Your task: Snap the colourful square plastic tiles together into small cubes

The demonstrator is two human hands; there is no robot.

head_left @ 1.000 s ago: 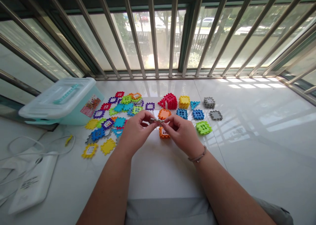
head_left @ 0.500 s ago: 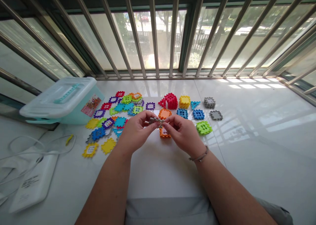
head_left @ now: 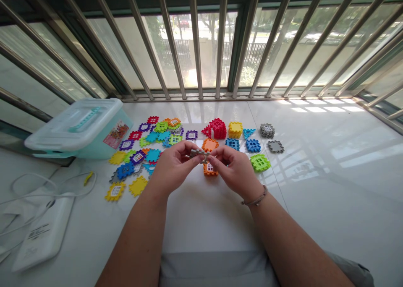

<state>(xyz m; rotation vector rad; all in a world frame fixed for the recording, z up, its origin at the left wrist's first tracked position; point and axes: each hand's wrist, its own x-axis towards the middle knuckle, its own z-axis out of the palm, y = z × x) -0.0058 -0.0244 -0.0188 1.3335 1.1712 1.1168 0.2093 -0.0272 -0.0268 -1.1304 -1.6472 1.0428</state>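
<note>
1. I see the left hand [head_left: 173, 165] with its grip pinched on a gray piece [head_left: 197, 153], its fingers covering part of it.
2. The right hand [head_left: 231, 167] pinches the same piece's other end; whether it is one part or two joined, I cannot tell.
3. The piece is between both hands, partly blocking an orange piece [head_left: 211, 173] from view.
4. The left hand partly hides a teal piece [head_left: 149, 168].
5. The print on the white device [head_left: 52, 226] is too blurred to read.
</note>
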